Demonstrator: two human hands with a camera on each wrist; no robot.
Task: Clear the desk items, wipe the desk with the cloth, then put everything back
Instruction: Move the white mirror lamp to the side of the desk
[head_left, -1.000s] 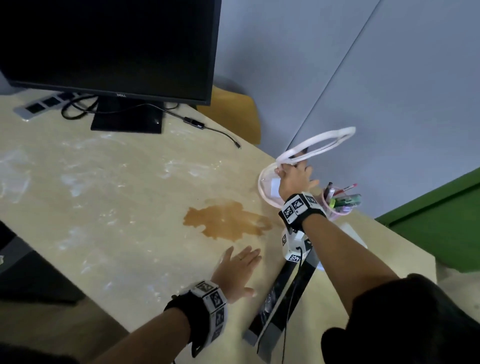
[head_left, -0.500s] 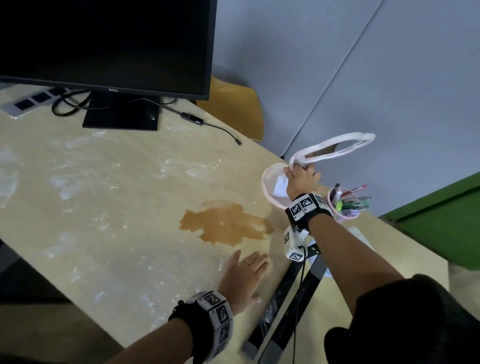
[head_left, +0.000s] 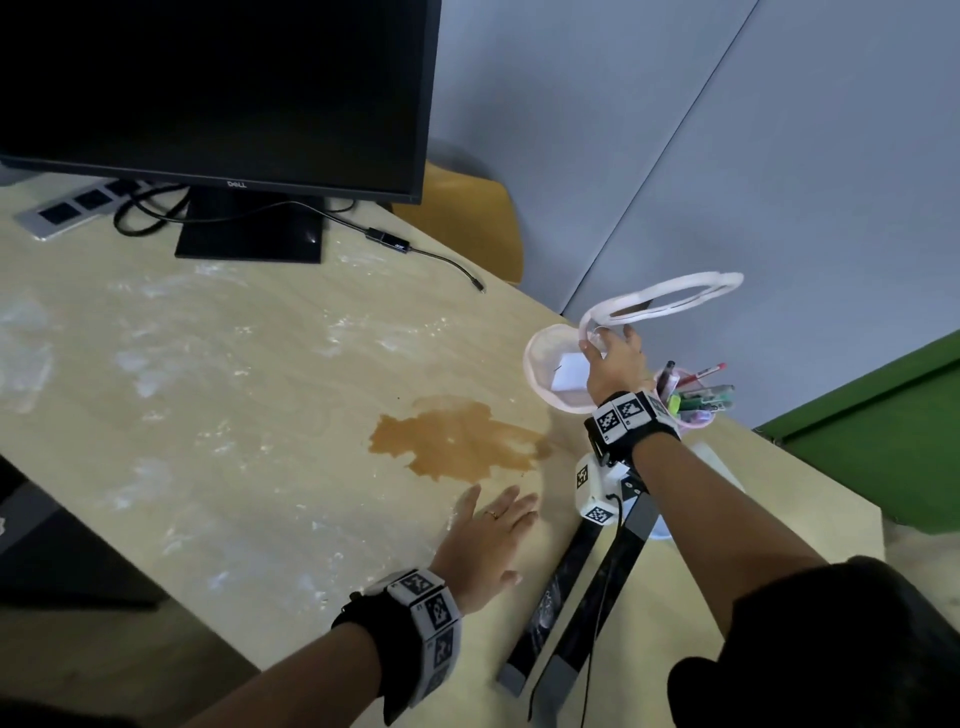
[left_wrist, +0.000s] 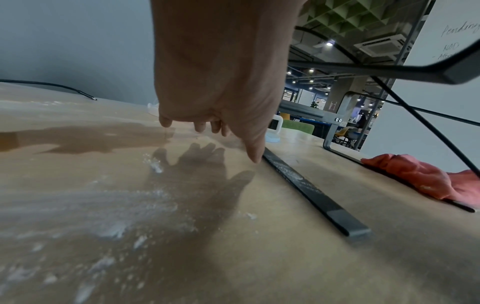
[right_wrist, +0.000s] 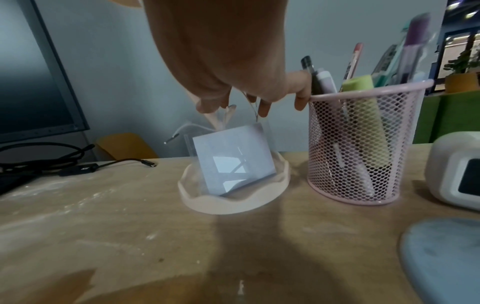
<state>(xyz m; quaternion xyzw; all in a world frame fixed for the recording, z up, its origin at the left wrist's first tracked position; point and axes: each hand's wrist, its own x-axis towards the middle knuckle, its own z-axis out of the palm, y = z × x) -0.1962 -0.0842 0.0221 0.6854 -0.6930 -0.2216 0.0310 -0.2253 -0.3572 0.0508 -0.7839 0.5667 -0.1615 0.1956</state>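
By pen cup (head_left: 691, 402), mirror (head_left: 660, 301) unmoved

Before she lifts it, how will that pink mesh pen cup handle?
The pen cup is thin open mesh, so probably light and stiff. It is tall, with pens standing well above the rim, so likely top-heavy and apt to tip or spill if pushed.

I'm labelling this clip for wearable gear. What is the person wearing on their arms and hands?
Each wrist carries a black band faced with white tiles printed in black square markers: left hand, right hand. A white marked box with a black cable hangs under the right wrist. Left finger wears a ring. Forearms bare; dark sleeve.
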